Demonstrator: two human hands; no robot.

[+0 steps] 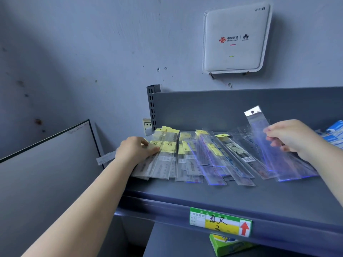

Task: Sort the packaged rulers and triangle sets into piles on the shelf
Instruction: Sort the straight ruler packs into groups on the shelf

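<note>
Spread across the grey shelf (232, 193) from left to right: a loose fan of packaged rulers (207, 156) in clear sleeves, many with yellow header cards at the far end, overlapping and not yet squared into piles. At the left end, left hand (136, 150) laid on a small stack of yellow-labelled packs (165, 153), thumb and fingers curled at its far edge, apparently pinching the top packs, though blur makes the exact contact hard to read. At the right, right hand (289, 136) raised just above the spread, fingers closed on one clear ruler pack (259, 130), far end tilted up toward the back panel. Probably light and thin, stiff along the length from the ruler inside, with slick film likely to slide over neighbouring packs. Best taken by the long edges near the middle, or at the carded header, rather than by the flimsy sleeve tip. No triangle sets plainly distinguishable. Green and yellow price tag (220, 221) on the near lip; white router (235, 39) on the wall above.
</note>
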